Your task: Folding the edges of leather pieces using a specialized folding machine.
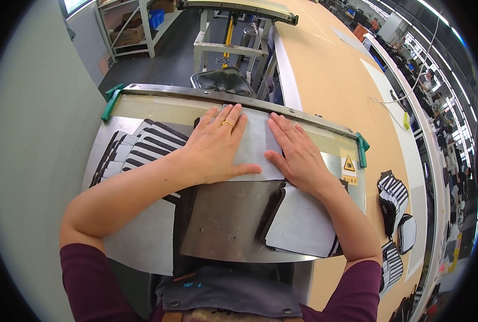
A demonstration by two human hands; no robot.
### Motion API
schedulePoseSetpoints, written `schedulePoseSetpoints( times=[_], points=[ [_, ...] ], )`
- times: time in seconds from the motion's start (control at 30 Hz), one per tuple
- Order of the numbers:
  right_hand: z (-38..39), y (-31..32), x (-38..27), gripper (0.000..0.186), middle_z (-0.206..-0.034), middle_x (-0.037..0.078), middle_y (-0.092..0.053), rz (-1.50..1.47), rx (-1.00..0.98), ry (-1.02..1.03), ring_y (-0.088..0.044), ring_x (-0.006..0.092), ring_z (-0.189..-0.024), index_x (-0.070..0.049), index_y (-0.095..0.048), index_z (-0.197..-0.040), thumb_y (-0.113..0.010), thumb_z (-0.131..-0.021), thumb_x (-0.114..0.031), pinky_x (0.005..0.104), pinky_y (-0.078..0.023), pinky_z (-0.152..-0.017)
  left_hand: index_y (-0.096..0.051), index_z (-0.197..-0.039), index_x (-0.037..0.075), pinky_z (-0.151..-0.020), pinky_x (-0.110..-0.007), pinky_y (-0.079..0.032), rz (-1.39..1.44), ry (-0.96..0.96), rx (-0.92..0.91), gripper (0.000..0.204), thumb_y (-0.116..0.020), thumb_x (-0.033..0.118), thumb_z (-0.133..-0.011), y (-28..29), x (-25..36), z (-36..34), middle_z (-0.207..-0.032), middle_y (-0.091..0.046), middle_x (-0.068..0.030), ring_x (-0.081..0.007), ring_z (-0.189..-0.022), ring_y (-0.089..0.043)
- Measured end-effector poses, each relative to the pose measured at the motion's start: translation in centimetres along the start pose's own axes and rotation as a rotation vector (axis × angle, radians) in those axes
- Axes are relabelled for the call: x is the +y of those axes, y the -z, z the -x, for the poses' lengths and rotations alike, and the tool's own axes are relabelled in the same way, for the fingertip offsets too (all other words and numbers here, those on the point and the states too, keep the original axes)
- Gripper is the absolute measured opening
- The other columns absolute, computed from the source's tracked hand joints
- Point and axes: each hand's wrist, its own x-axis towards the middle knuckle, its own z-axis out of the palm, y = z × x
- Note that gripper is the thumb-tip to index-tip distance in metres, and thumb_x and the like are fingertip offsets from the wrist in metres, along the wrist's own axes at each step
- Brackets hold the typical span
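My left hand (217, 142) lies flat, fingers out and thumb spread, on a pale grey sheet (250, 163) below the steel bar (201, 93) of a metal plate machine (223, 225). On the same sheet's right side rests my right hand (295, 153), also flat and open. Left of my left hand is a fanned stack of black-and-white striped pieces (139, 145), partly hidden by my forearm. Beneath my right wrist sits a pile of grey pieces with dark edges (298, 225). Green clamps (110, 104) (362, 150) are at both ends of the bar.
A long tan table (330, 80) runs along the right, carrying bundles of striped pieces (392, 198) and a cable. Behind the machine stand a metal frame (228, 45), a stool (220, 80) and a shelf with boxes (129, 35). A wall is at left; co-workers (427, 80) are far right.
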Motion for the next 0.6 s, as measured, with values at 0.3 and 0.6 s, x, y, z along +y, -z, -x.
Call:
schedulePoseSetpoints(
  times=[0.3, 0.6],
  points=[
    [0.2, 0.8, -0.6, 0.061, -0.134, 0.016, -0.046, 0.061, 0.057, -0.010, -0.041, 0.0342, -0.129, 0.002, -0.050, -0.137, -0.063, -0.092, -0.038, 0.0441, -0.036, -0.108, -0.043, -0.132, -0.016, -0.116, -0.045, -0.021, 0.022, 0.012, -0.014, 0.102, -0.057, 0.072, -0.083, 1.0, 0.2, -0.1, -0.135, -0.045, -0.0279, -0.0402, -0.132, -0.038],
    [0.2, 0.6, -0.7, 0.063, -0.132, 0.015, -0.045, 0.097, 0.037, 0.005, -0.041, 0.0342, -0.127, 0.001, -0.047, -0.140, -0.062, -0.093, -0.038, 0.0429, -0.035, -0.109, -0.059, -0.114, -0.010, -0.103, -0.044, -0.036, 0.032, 0.275, 0.015, 0.074, -0.070, 0.056, -0.082, 2.3, -0.7, -0.8, -0.120, -0.057, -0.0246, -0.0356, -0.119, -0.051]
  ],
)
